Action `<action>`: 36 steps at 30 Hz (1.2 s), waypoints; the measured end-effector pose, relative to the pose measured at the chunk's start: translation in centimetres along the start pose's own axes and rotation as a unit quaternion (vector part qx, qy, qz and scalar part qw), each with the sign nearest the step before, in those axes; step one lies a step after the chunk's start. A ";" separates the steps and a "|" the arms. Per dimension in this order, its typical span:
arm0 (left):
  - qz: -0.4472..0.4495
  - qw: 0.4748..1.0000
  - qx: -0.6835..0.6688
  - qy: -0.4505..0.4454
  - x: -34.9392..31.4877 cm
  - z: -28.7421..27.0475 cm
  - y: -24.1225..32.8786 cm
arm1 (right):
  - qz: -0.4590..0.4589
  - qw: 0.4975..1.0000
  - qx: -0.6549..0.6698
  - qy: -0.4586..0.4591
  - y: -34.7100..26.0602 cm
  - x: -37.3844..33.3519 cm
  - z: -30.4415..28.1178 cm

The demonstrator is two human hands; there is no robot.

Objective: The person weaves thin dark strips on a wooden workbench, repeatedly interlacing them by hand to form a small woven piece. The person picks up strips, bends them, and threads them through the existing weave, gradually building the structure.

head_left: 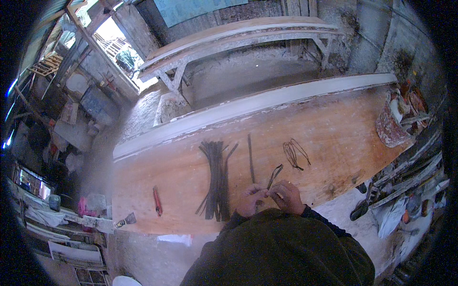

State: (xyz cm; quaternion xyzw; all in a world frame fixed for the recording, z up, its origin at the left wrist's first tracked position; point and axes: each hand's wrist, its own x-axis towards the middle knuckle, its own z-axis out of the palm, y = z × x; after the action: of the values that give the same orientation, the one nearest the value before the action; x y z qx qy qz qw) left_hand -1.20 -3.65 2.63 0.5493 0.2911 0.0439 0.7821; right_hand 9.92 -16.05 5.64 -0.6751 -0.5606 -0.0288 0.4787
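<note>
Near the front edge of the wooden tabletop, my left hand [252,200] and my right hand [286,196] are close together, fingers pinched. Between them they grip a thin dark strip [274,176], whose narrow folded end points up and away from me. A single straight dark strip [251,157] lies just beyond my left hand. To the left is a bundle of dark strips [217,178], fanned out at both ends. Beyond my right hand rests a loose coil of thin dark cord [296,154]. What the fingertips are doing is too small to make out.
A red-handled tool [157,201] and a scraper [125,220] lie on the left of the wooden table [176,157]. A stained bucket [392,123] with things in it stands at the far right corner. A long white-edged bench [238,31] stands behind.
</note>
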 end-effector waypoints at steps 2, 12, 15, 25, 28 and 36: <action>0.003 1.000 -0.004 -0.009 0.0 0.0 0.0 | -0.007 0.999 0.036 0.019 -0.1 0.3 0.1; 0.048 0.999 -0.005 0.005 0.5 -0.6 -1.1 | 0.071 0.995 0.019 -0.071 0.4 -0.8 0.4; 0.051 0.999 -0.011 0.006 0.5 -0.7 -1.0 | 0.044 0.996 0.047 -0.059 0.4 -0.5 0.5; 0.258 0.956 0.136 -0.040 1.5 -1.9 -2.4 | 0.349 0.843 0.401 -0.086 -2.5 1.2 -0.8; 0.072 0.997 0.024 -0.023 0.7 -1.3 -0.8 | 0.295 0.910 0.274 -0.103 -1.6 0.8 -0.8; 0.009 0.999 0.038 -0.014 0.3 -0.8 0.5 | 0.148 0.976 0.158 -0.024 -0.6 0.3 0.1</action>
State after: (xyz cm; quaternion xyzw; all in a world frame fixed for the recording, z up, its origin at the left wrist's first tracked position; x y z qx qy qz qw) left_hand -1.30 -2.66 2.76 0.5817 0.2768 0.0322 0.7641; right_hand 9.50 -15.79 6.16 -0.6667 -0.4633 0.1472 0.5650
